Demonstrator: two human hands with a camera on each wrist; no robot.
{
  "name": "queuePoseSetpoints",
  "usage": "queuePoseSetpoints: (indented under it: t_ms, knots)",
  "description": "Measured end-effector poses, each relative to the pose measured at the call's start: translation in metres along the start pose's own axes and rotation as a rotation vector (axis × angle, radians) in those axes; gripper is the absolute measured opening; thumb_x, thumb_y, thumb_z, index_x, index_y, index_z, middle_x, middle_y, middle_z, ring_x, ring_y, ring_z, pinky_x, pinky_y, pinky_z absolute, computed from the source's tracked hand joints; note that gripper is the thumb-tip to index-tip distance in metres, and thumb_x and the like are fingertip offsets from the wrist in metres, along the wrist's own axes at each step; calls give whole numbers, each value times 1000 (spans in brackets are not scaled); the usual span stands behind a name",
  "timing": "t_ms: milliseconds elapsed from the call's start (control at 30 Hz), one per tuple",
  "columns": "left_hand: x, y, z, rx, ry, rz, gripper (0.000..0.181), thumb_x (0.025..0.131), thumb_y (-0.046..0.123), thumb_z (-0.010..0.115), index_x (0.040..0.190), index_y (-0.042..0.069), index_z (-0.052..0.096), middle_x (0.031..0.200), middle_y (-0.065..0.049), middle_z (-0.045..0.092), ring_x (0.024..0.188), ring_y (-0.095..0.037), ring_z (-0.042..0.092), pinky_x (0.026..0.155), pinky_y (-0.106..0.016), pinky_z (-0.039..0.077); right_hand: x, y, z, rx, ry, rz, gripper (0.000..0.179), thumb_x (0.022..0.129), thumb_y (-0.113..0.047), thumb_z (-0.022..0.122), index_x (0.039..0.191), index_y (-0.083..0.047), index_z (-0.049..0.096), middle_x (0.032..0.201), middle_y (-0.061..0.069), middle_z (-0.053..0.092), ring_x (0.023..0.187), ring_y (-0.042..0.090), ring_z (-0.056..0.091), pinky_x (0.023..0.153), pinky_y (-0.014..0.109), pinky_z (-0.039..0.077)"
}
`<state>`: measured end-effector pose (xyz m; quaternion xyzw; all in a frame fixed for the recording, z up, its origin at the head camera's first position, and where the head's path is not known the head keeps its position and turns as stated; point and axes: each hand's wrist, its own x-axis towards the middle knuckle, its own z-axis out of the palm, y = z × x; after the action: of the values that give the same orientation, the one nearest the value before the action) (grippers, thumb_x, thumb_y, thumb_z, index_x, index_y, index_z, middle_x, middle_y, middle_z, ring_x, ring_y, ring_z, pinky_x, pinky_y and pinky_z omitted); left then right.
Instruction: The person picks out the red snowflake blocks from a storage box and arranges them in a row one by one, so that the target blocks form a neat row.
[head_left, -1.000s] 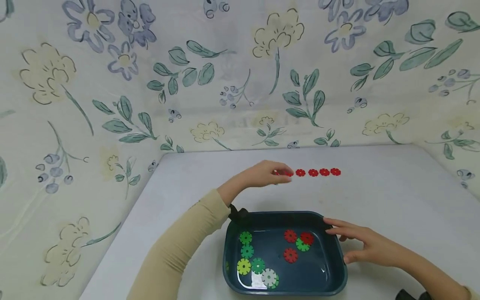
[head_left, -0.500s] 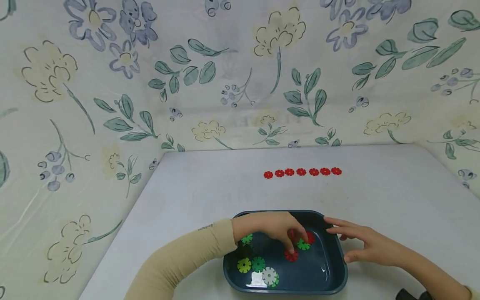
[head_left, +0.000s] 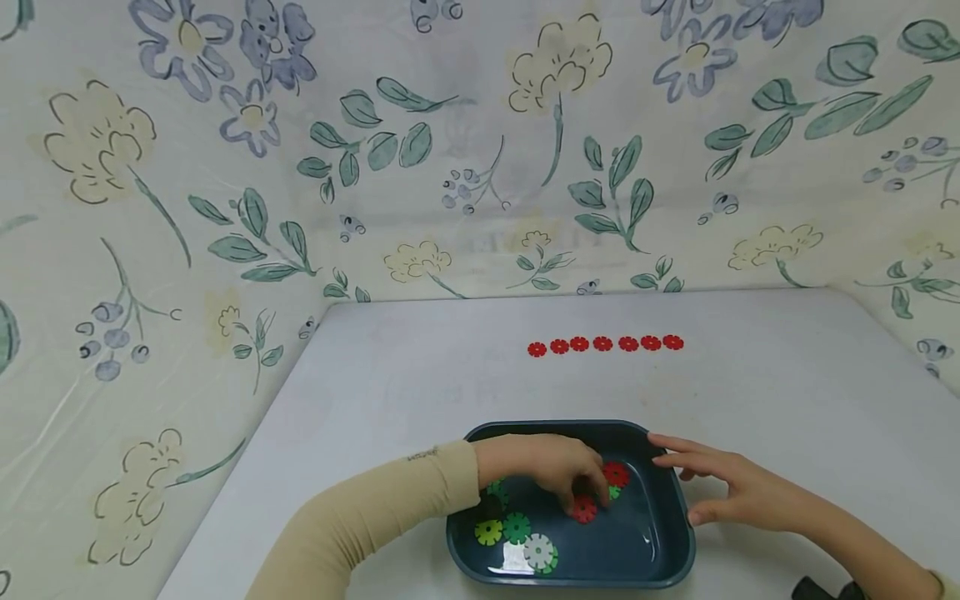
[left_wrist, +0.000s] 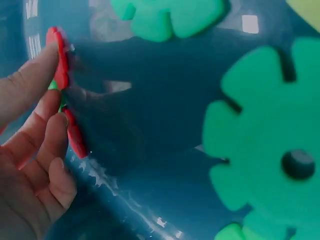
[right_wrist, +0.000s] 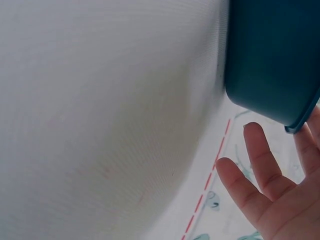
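My left hand (head_left: 558, 467) reaches into the dark blue tray (head_left: 660, 575), its fingers bent downward. Thumb and index finger pinch the edges of a red flower-shaped plastic disc (head_left: 585, 509), which the left wrist view shows as an upper red disc (left_wrist: 62, 60) at the thumb. A lower red disc (left_wrist: 75, 134) lies beside the other fingers. Another red disc (head_left: 616, 474) partly covers a green disc (head_left: 615, 492) to the right of the hand. My right hand (head_left: 738, 492) touches the tray's right rim with its fingers extended.
Toward the back of the white table (head_left: 420, 358), several red discs (head_left: 602, 343) lie in a row. Inside the tray's left part are a yellow-green disc (head_left: 489, 532), a green disc (head_left: 516, 528) and a white disc (head_left: 540, 551). Floral cloth (head_left: 465, 225) hangs behind the table.
My left hand has moved from the left end of the red row back into the tray and onto the red discs. My right hand stays at the rim.
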<state>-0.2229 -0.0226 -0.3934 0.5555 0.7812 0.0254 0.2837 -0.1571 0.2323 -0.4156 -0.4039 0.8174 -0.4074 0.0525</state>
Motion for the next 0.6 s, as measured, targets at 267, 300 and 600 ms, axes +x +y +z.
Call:
queuePoseSetpoints:
  t_ms: [267,300,600]
  knots:
    - [1,2,1,44,-12,-33,37,74,13,76,108,20,65,95,7,58,82,0,50,73,-9,40,1,0,-1,8,-13,-2,58,76,-6,70,130,-11,49,143,-25,28,121,-13,30,77,25,51]
    - [2,3,2,51,-13,-36,36,74,14,76,107,20,65,94,7,58,82,0,50,73,-9,40,1,0,-1,11,-15,1,58,76,-6,70,130,-11,49,143,-25,28,121,-14,30,77,25,51]
    - [3,2,6,60,-16,-58,30,75,16,76,102,20,64,89,8,56,78,-3,49,67,-11,40,0,2,1,5,-7,-3,58,76,-6,70,130,-11,49,144,-24,29,120,-13,32,76,25,50]
